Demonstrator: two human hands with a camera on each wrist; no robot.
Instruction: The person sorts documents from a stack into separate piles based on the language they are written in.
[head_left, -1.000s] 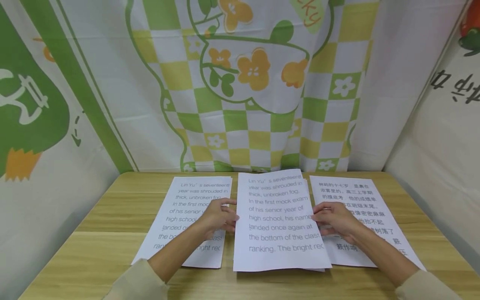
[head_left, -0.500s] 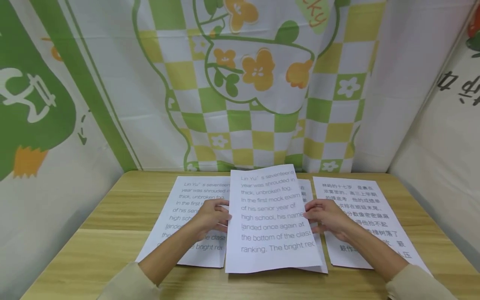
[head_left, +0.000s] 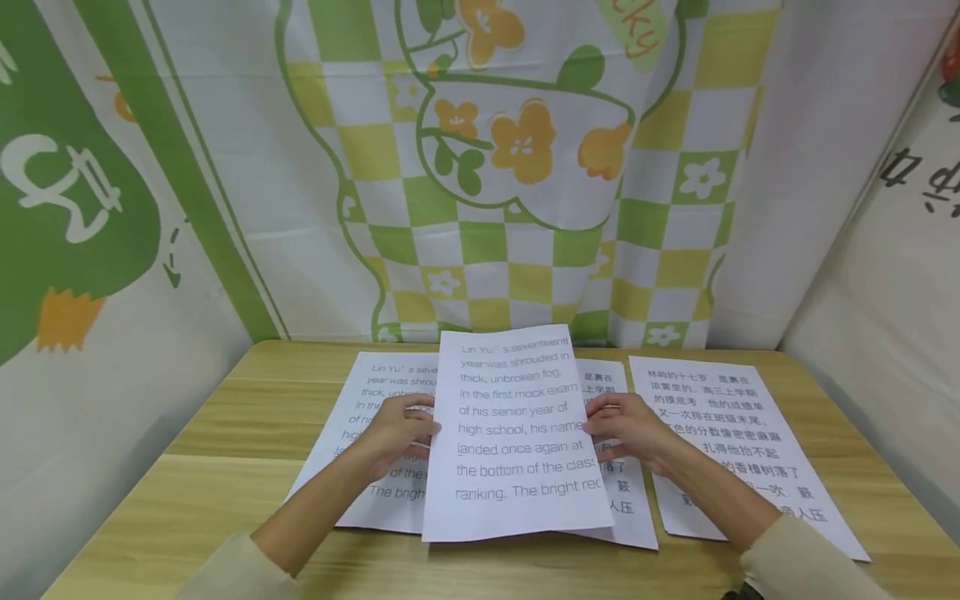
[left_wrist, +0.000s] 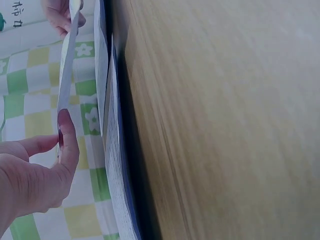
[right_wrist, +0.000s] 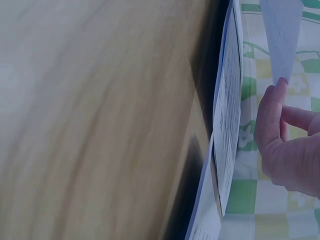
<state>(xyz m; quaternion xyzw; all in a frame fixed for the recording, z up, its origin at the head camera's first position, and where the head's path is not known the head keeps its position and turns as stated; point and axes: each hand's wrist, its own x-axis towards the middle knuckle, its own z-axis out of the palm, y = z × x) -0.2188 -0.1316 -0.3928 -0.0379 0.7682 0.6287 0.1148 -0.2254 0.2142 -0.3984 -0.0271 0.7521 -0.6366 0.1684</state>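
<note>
A white sheet of paper [head_left: 517, 467] with English print is held up by its two side edges. My left hand [head_left: 393, 433] pinches its left edge, and my right hand [head_left: 630, 429] pinches the right one. In the left wrist view, the sheet [left_wrist: 66, 65] stands clear above the papers below, with thumb and fingers on its edge. English-printed paper [head_left: 360, 492] lies at the left, partly covered by the raised sheet and my left hand. Behind the sheet's right side shows Chinese-printed paper [head_left: 633, 512], mostly hidden.
Another Chinese-printed paper [head_left: 742, 417] lies at the right, partly under my right forearm. All the lying papers rest on a wooden table [head_left: 187, 500]. A green and yellow checked curtain [head_left: 487, 250] hangs at the table's back edge.
Both hands have carried the English sheet leftward and up, from over the middle paper toward the left one. More of the middle Chinese paper now shows. The view has shifted slightly.
</note>
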